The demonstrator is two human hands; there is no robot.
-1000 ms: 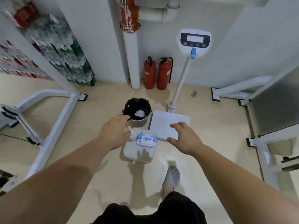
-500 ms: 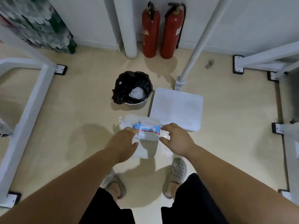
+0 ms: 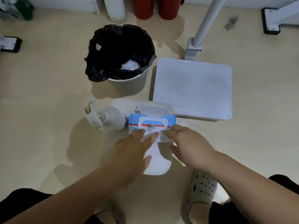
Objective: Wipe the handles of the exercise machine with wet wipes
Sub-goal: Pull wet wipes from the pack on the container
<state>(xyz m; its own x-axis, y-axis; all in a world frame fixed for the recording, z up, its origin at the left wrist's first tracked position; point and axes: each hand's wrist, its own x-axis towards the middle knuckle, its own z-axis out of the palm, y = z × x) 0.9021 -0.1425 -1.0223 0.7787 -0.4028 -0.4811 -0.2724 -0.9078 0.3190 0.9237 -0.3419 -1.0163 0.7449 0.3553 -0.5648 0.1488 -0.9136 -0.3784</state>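
**Both hands at the wipes pack**

Head view: your left hand (image 3: 129, 152) lies flat, fingers straight, pressing on the blue wet wipes pack (image 3: 169, 121). The pack sits on a white jug (image 3: 157, 162) on the floor (image 3: 48, 94), its flip lid (image 3: 153, 109) up. Your right hand (image 3: 191, 147) has fingertips at the pack's mouth; whether they pinch anything is unclear. The pack's print is too blurred to read.

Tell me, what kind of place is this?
Probably a gym corner. A weighing scale with a pole sits on the floor, white machine legs with black feet show at the edges, and red fire extinguishers stand by the wall.
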